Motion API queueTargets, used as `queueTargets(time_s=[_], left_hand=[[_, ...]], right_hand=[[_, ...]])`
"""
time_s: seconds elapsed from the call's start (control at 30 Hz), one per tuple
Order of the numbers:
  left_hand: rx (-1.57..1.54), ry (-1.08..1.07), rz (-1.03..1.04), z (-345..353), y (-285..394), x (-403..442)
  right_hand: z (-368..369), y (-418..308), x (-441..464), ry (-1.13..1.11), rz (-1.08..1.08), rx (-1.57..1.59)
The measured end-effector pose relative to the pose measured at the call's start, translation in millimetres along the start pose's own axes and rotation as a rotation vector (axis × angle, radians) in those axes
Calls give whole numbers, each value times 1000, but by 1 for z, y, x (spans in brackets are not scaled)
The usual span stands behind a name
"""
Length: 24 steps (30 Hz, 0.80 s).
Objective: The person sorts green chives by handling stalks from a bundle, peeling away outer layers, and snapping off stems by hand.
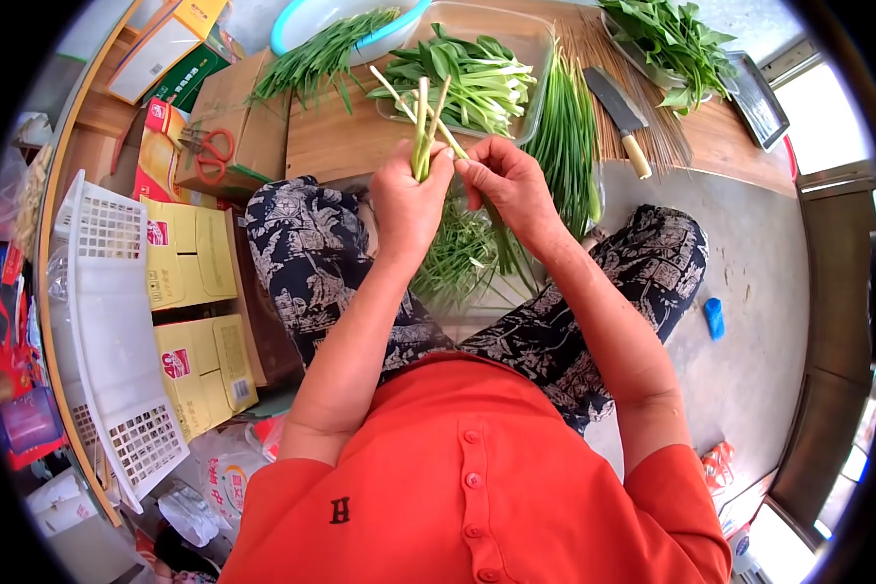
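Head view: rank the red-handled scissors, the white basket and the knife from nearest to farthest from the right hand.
From the right hand:
1. Knife, to its right.
2. Red-handled scissors, well to its left.
3. White basket, at the picture's far left.

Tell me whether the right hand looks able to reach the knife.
Probably yes: the knife lies with its handle uncovered, just past the long greens, but the right hand must first release the greens it pinches.

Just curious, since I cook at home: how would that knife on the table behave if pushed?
The knife, broad and metal-bladed, is probably stiff and heavier toward that end. Lying flat, it seems unlikely to roll, though the thin brown strands around it might let it slide.
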<state>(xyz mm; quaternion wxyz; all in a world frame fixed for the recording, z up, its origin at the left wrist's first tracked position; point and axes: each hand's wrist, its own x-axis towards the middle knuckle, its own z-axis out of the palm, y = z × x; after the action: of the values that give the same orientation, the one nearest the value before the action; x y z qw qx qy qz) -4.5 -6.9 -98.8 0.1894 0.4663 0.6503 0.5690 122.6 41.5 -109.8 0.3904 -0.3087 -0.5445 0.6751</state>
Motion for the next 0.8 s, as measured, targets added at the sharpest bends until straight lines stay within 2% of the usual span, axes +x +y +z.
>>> queueTargets(time_s=[0.3,0.4,0.43,0.57,0.67,0.8], left_hand=[[51,82,128,15,-5,0],[130,109,120,16,-8,3],[107,116,60,14,-5,7],[73,165,132,5,-11,22],[52,180,27,0,-17,32],[134,301,48,-14,-26,49]], right_hand=[[-5,-7,-4,22,125,34],[-8,-11,-5,3,141,85],[-7,-12,-6,5,141,86],[-7,-14,-11,-59,229,199],[-13,-18,-13,-105,274,290],[-19,-22,-17,-203,346,352]])
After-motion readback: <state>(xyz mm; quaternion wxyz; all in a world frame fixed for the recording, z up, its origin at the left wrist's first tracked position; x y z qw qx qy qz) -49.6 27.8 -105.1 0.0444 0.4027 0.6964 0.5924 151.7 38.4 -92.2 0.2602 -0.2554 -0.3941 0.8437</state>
